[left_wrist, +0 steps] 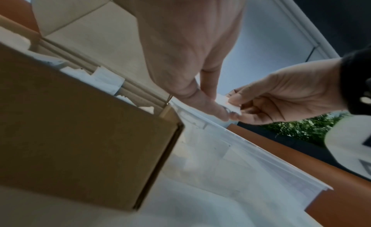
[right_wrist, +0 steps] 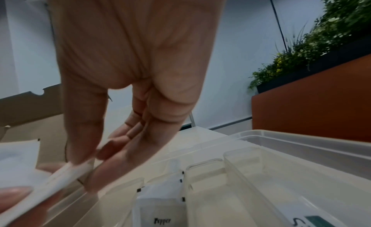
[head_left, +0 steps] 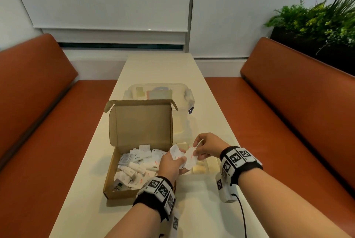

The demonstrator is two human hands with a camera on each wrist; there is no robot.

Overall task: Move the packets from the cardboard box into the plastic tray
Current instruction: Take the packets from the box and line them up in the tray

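Left hand (head_left: 171,162) gripped several white packets (head_left: 179,154) at lower centre, above the plastic tray (head_left: 199,169), right of the cardboard box (head_left: 123,180). Right hand (head_left: 206,146) pinched one packet; loosely fanned, others might slip out.

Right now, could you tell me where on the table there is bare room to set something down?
Bare tabletop runs from the clear lidded container to the far end. Another free patch lies at the near edge, between the two forearms. It is crowded mid-table: the cardboard box full of packets sits beside the plastic tray, with the left hand and right hand holding packets over the tray.
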